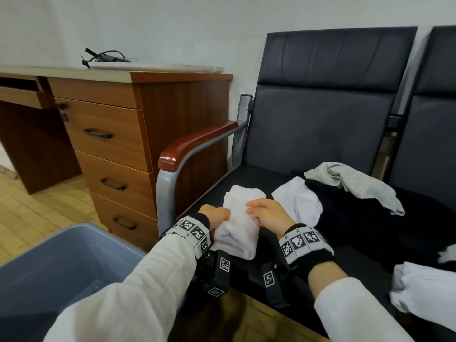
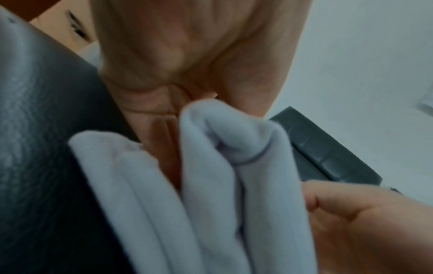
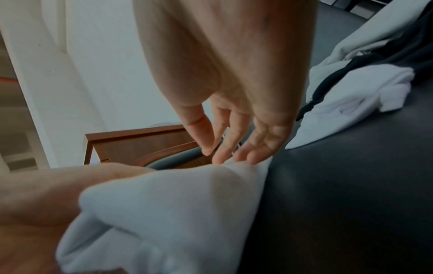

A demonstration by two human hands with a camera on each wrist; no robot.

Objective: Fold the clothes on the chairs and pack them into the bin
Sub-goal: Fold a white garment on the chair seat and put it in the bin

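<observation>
Folded white cotton garment (image 1: pixel 240 218) on black chair seat (image 1: pixel 259 176): left hand (image 1: pixel 217 215) pinches its edge, right hand (image 1: pixel 269 212) rests flat, fingers relaxed; soft, light, likely best lifted from underneath.

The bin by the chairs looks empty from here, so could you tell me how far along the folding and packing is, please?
Done: nothing packed that I can see; the grey bin shows only bare interior. In hand: the left hand grips a folded white garment on the chair seat, the right hand resting on it. Left: a grey garment, black clothes and other white pieces.
</observation>
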